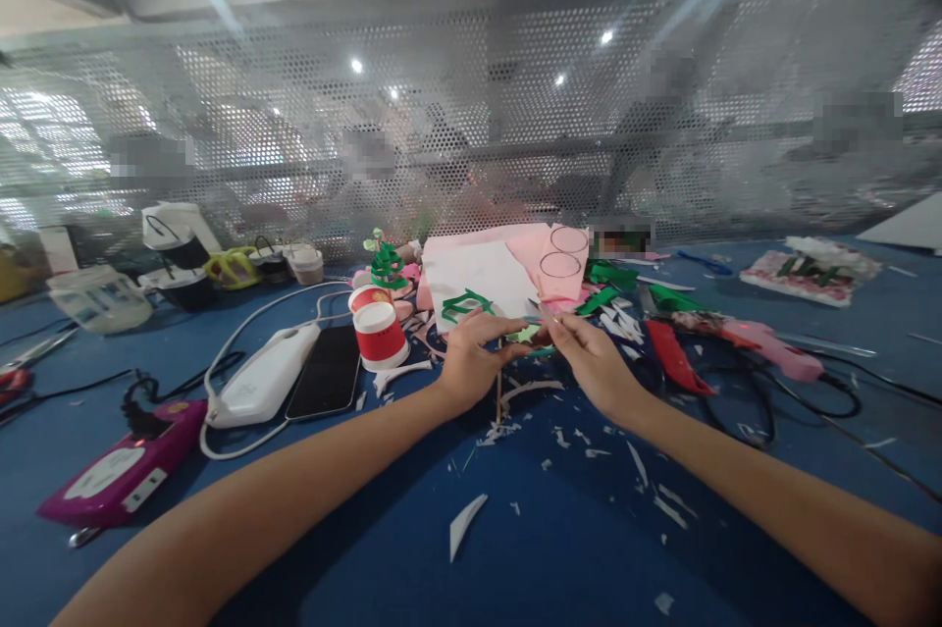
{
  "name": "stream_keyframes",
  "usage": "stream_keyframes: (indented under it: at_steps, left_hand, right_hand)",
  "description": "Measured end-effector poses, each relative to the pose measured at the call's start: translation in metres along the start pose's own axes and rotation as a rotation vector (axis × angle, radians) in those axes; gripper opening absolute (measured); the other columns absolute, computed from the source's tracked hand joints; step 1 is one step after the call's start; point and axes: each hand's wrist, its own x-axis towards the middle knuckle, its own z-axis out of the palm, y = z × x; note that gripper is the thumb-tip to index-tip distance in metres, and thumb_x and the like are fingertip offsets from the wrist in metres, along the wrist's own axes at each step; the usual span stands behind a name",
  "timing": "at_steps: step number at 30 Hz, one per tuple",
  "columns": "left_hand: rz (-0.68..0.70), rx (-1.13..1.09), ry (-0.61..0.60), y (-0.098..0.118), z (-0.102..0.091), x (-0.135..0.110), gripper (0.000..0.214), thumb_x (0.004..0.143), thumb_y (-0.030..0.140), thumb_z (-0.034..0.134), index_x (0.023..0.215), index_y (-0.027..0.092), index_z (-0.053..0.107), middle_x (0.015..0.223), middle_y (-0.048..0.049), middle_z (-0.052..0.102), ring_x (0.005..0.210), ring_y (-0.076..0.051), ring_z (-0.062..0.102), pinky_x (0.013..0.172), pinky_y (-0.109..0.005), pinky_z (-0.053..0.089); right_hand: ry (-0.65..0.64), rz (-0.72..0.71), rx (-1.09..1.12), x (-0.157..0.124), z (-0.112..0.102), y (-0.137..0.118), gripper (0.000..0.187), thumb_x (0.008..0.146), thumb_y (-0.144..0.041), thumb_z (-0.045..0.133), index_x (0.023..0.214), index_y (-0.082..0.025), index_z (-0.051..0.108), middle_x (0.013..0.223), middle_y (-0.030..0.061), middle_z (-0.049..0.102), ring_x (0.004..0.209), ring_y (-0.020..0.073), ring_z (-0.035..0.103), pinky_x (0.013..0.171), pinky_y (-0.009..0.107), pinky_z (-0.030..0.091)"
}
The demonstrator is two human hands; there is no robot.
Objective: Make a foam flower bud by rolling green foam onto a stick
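Both my hands meet over the middle of the blue table. My left hand is closed in a pinch around a thin wooden stick that stands upright on the table. My right hand is pinched on a small pale green piece at the stick's top. Behind the hands lie white and pink sheets with a green cut-out shape on them.
A red paper cup, a black phone, a white power bank and a magenta device lie at left. A red cutter, a pink glue gun with black cables and green strips lie at right. Paper scraps litter the table.
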Motion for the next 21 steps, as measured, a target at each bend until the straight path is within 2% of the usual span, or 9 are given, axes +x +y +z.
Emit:
stream_keyframes:
  at_steps: [3, 7, 13, 17, 21]
  left_hand:
    - [0.011, -0.01, -0.013, 0.001, -0.001, 0.001, 0.024, 0.066, 0.035, 0.068, 0.083, 0.018, 0.067, 0.081, -0.006, 0.071, 0.076, -0.017, 0.063, 0.081, -0.037, 0.044]
    - [0.016, -0.003, -0.032, 0.003, -0.001, 0.001, 0.024, 0.065, 0.036, 0.068, 0.08, 0.017, 0.068, 0.079, -0.006, 0.07, 0.075, -0.017, 0.061, 0.074, -0.034, 0.045]
    - [0.051, 0.126, -0.064, 0.006, -0.001, -0.002, 0.015, 0.071, 0.033, 0.063, 0.077, 0.02, 0.065, 0.078, -0.0012, 0.069, 0.075, -0.015, 0.061, 0.089, -0.038, 0.037]
    - [0.12, 0.203, -0.077, 0.008, -0.001, -0.004, 0.023, 0.077, 0.038, 0.056, 0.072, 0.017, 0.061, 0.069, -0.0008, 0.065, 0.067, -0.013, 0.058, 0.085, -0.036, 0.04]
    - [0.157, 0.33, -0.133, 0.01, -0.001, -0.004, 0.029, 0.083, 0.039, 0.045, 0.07, 0.016, 0.057, 0.065, -0.0011, 0.061, 0.065, -0.013, 0.054, 0.081, -0.034, 0.041]
  right_hand:
    - [-0.036, -0.136, -0.195, 0.002, -0.004, 0.001, 0.031, 0.083, -0.047, 0.045, 0.071, -0.019, 0.054, 0.067, 0.0003, 0.053, 0.067, 0.016, 0.049, 0.065, 0.027, 0.037]
    - [-0.084, -0.2, -0.282, 0.003, -0.005, 0.001, 0.028, 0.083, -0.044, 0.046, 0.075, -0.018, 0.054, 0.066, -0.0007, 0.051, 0.062, 0.0139, 0.047, 0.059, 0.024, 0.035]
    - [-0.115, -0.32, -0.366, 0.003, -0.002, 0.004, 0.026, 0.084, -0.04, 0.046, 0.073, -0.018, 0.055, 0.068, 0.0003, 0.052, 0.064, 0.0142, 0.047, 0.061, 0.024, 0.036]
    - [-0.126, -0.258, -0.274, 0.001, 0.002, 0.006, 0.027, 0.086, -0.039, 0.043, 0.072, -0.018, 0.054, 0.067, 0.0005, 0.051, 0.07, 0.0158, 0.049, 0.063, 0.025, 0.037]
    - [-0.113, -0.137, -0.155, -0.001, 0.008, 0.005, 0.029, 0.084, -0.043, 0.044, 0.073, -0.018, 0.053, 0.062, -0.0012, 0.046, 0.062, 0.0136, 0.046, 0.055, 0.024, 0.035]
